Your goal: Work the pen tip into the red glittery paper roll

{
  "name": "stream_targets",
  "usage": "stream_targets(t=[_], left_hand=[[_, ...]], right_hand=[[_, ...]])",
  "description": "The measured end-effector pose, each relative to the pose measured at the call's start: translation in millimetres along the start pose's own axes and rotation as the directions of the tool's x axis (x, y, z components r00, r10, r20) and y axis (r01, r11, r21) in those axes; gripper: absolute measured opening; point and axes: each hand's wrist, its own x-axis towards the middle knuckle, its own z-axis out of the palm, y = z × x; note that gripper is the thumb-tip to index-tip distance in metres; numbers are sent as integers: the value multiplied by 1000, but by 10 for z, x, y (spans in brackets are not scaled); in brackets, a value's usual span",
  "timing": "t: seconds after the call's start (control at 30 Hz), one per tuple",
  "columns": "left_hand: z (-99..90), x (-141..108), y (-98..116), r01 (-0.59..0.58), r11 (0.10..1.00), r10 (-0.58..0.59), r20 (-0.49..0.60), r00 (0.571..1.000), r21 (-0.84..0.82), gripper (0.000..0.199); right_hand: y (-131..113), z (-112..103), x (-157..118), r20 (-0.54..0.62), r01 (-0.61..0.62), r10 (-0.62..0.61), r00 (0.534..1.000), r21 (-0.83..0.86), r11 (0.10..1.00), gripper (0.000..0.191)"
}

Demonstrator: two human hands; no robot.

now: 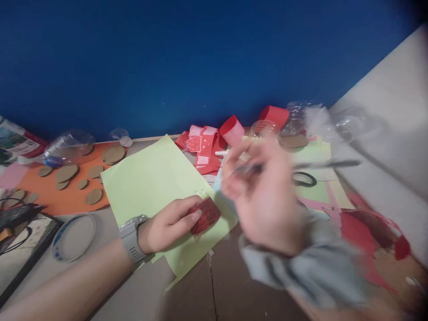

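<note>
My left hand (175,220), with a grey watch on its wrist, presses a small dark red patterned piece (209,215) onto a light green paper sheet (150,178). Its thumb and fingers close on the piece's left edge. Raised over the sheet's right side, my right hand (267,196) is smeared by motion. Its curled fingers grip a slim dark pen (341,164), whose long end sticks out to the right. The pen's tip is too blurred to make out.
Brown cardboard ovals (93,196) lie on orange paper (76,206) at left, near a roll of tape (73,238). Red paper pieces (209,145) and clear plastic cups (265,129) stand at the back. A black ring (305,179) and red scraps (361,236) lie at right.
</note>
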Motion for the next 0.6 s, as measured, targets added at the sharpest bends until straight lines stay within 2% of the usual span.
stream_targets(t=[0.07,0.13,0.2,0.33,0.4,0.47,0.5,0.6], left_hand=[[-9,-6,0,-8,1000,8,11,1000,17,25],[-23,-11,-1,-17,999,16,31,999,45,23],[-34,-15,-1,-10,998,7,48,999,59,23],[-35,-23,11,35,993,-40,36,999,113,23],[-31,-26,25,25,994,-27,19,999,108,20],[-33,-27,41,8,999,-10,57,998,38,19],[-36,-27,49,1,1000,-1,38,999,7,19],[-48,-18,69,76,997,-75,73,995,-12,17]], right_hand=[[138,-13,-89,96,-49,49,994,-3,999,36],[279,-28,-157,154,-30,36,987,-42,999,35],[369,-52,-181,157,34,-17,988,-101,994,27],[415,-110,-156,153,129,-106,983,-148,981,24],[424,-137,-147,153,129,-105,983,-156,979,25],[441,-163,-145,172,101,-74,982,-149,984,27],[451,-175,-144,186,86,-59,981,-143,986,27],[472,-201,-137,210,61,-31,977,-136,989,28]])
